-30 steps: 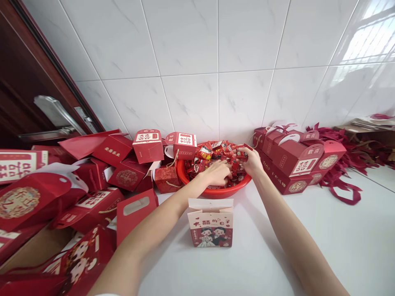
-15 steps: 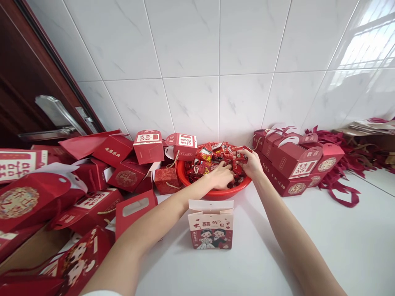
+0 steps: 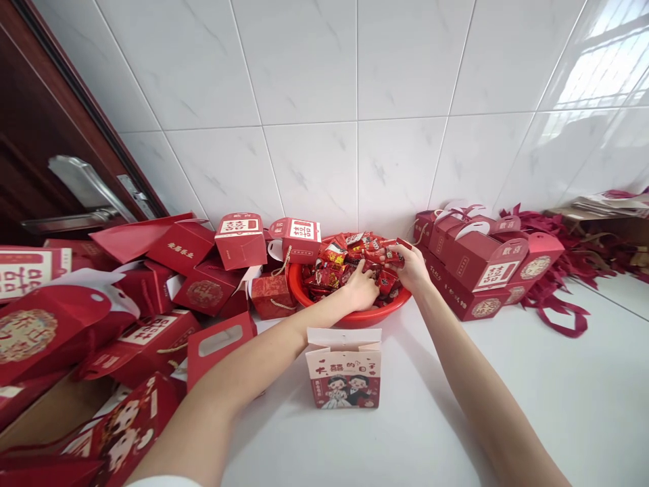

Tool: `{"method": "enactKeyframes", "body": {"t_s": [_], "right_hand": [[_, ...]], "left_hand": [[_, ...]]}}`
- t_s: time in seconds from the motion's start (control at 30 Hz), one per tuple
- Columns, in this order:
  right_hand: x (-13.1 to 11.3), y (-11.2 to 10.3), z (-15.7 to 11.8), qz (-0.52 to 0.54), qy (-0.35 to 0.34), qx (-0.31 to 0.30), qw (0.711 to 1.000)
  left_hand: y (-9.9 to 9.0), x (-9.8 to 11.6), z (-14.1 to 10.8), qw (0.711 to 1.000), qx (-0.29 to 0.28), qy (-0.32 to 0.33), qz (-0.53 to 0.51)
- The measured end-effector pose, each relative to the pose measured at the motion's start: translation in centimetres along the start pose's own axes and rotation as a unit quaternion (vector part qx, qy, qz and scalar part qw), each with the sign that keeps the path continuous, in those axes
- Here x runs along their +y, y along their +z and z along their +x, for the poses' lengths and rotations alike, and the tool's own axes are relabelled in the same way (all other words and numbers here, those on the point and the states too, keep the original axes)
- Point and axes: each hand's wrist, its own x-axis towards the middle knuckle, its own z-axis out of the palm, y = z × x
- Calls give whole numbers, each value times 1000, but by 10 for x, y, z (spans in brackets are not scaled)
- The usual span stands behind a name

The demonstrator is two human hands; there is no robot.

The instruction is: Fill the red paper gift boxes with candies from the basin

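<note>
- Basin [image 3: 376, 316] keeps the candies [image 3: 334, 254] together.
- Your left hand [image 3: 363, 289] dips in, grip unclear; your right hand [image 3: 410, 266] pinches candies.
- Wedding box [image 3: 343, 382] stands near, likely steadied by its base.

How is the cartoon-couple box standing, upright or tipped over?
Upright: the box stands on the white surface, its cartoon couple right way up and its top edges uppermost. Its contents cannot be seen.

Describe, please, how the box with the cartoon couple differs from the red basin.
The cartoon box is straight-edged; the basin is round. The box is cream and red with printing; the basin's rim is plain red. The basin is wider than the box. Both stand on the white surface.
</note>
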Motion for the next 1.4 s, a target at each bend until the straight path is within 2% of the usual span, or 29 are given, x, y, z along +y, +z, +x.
{"method": "enactKeyframes", "body": {"t_s": [0.1, 0.17, 0.27, 0.33, 0.4, 0.5, 0.57, 0.63, 0.7, 0.87, 1.17, 1.4], "right_hand": [[0, 1, 0, 3, 1, 7, 1000], [0, 1, 0, 2, 5, 10, 1000], [0, 1, 0, 5, 7, 15, 1000], [0, 2, 0, 10, 5, 18, 1000], [0, 2, 0, 14, 4, 19, 1000], [0, 1, 1, 15, 6, 20, 1000], [1, 1, 2, 12, 5, 17, 1000], [1, 0, 3, 7, 4, 13, 1000], [1, -1, 3, 2, 3, 12, 1000], [0, 1, 1, 5, 11, 7, 1000], [0, 3, -1, 9, 39, -35, 999], [-2, 4, -2, -8, 51, -70, 996]], "left_hand": [[-9, 2, -3, 998, -53, -15, -26], [-12, 1, -5, 995, -67, -22, -76], [-13, -4, -9, 982, -60, -43, -173], [-12, -10, -12, 965, -33, -64, -252], [-9, -17, -14, 932, 13, -83, -353], [-5, -28, -16, 853, 114, -95, -501], [-2, -33, -17, 803, 175, -103, -560], [1, -36, -17, 769, 203, -110, -596], [2, -37, -17, 750, 215, -109, -616], [4, -39, -15, 741, 275, -97, -605], [8, -40, -13, 759, 295, -101, -572], [10, -41, -13, 726, 299, -99, -612]]}}
